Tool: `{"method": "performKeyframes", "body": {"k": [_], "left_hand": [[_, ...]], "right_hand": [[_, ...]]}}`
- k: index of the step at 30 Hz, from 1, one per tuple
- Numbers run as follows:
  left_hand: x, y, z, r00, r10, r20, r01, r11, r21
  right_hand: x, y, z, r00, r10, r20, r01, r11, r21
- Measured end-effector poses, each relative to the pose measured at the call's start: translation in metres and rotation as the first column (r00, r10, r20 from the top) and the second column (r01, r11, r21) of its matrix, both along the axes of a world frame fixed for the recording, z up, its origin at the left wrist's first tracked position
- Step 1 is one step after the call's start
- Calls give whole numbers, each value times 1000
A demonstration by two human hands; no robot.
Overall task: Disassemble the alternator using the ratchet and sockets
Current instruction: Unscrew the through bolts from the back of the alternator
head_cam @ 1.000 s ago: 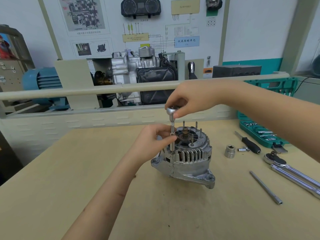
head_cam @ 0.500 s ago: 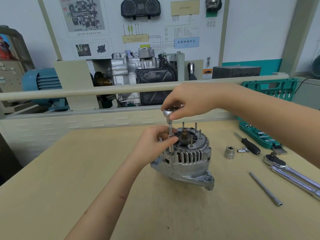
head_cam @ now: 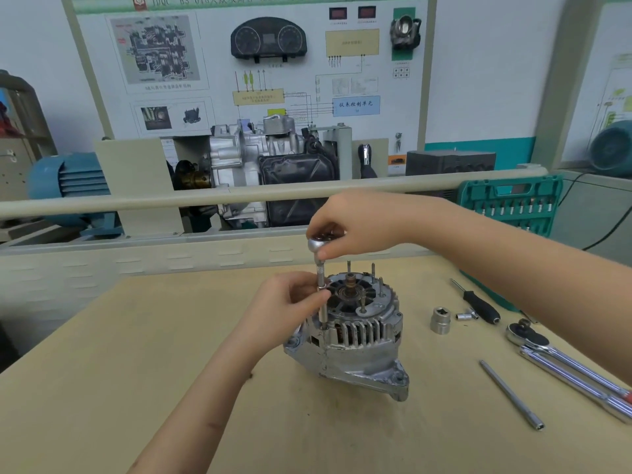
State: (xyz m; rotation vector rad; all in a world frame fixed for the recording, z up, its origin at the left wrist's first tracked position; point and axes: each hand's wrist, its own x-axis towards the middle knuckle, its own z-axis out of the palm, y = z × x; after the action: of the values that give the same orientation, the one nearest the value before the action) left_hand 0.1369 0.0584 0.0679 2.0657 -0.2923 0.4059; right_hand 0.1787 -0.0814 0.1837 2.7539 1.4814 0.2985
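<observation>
A silver alternator (head_cam: 355,340) stands on the wooden table, shaft end up, with thin studs rising from its top. A small ratchet head (head_cam: 316,243) on a slim extension bar (head_cam: 321,311) stands upright at the alternator's left rim. My right hand (head_cam: 355,223) grips the ratchet head from above. My left hand (head_cam: 289,301) pinches the extension bar partway down its shaft. The socket tip is low on the housing, partly hidden.
To the right lie a loose socket (head_cam: 440,319), a black-handled driver (head_cam: 480,306), two chrome ratchet handles (head_cam: 567,369) and a long extension rod (head_cam: 511,393). A green socket case (head_cam: 509,206) stands open at the back right. A rail and a gearbox display stand behind the table.
The ratchet head and my right hand have shifted slightly left and lower over the alternator's rim. My left hand stays pinched on the extension bar.
</observation>
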Motion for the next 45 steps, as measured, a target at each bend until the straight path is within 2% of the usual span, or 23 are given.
{"method": "performKeyframes", "body": {"k": [9,16,23,30,35,37,45], "left_hand": [[0,-7,-2,982,153,114,-161,985,59],[-3,-5,2,997,54,51,-58,995,75],[-1,-8,1,979,165,117,-179,976,123],[-7,-3,3,999,28,26,-31,996,90],[-6,-9,-2,964,210,165,-238,957,166],[-6,-10,-1,954,231,190,-266,947,181],[-6,3,-1,996,83,35,-87,989,123]], "right_hand": [[-4,3,-1,999,-32,41,32,999,5],[-10,-1,1,998,27,-54,-26,1000,17],[-10,4,-1,1000,2,10,-3,999,52],[-11,2,3,995,15,-99,-10,998,55],[-13,6,2,999,-28,-26,28,999,17],[-12,8,1,999,-32,10,32,999,0],[-14,4,2,999,42,-12,-42,999,-1]]}}
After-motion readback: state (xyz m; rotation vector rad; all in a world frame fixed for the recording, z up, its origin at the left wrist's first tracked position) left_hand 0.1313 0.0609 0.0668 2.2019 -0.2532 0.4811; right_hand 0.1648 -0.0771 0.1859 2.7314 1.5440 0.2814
